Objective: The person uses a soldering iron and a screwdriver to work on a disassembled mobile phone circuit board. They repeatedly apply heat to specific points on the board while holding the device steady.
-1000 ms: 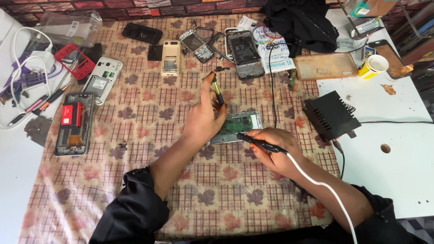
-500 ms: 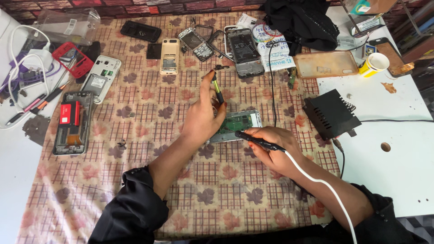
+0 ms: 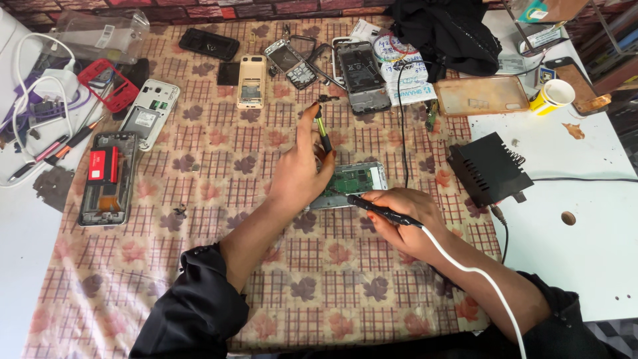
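An opened phone with a bare green circuit board (image 3: 353, 181) lies flat on the patterned cloth near the middle. My left hand (image 3: 300, 171) rests on the board's left end and grips a thin yellow-handled tool (image 3: 323, 131) that points away from me. My right hand (image 3: 399, 214) holds a black soldering iron (image 3: 382, 211) like a pen, its tip at the board's near edge. A white cord (image 3: 473, 276) runs from the iron back over my right forearm.
Several opened phones and shells lie about: a dark one with a red part (image 3: 107, 176) at left, a white one (image 3: 149, 113), a beige one (image 3: 251, 81), a grey one (image 3: 362, 73). A black soldering station (image 3: 488, 169), a yellow cup (image 3: 551, 97) and black cloth (image 3: 445, 33) are at right.
Both hands stay on the circuit board. The soldering iron's tip has shifted slightly along the board's near edge; nothing was picked up or let go.
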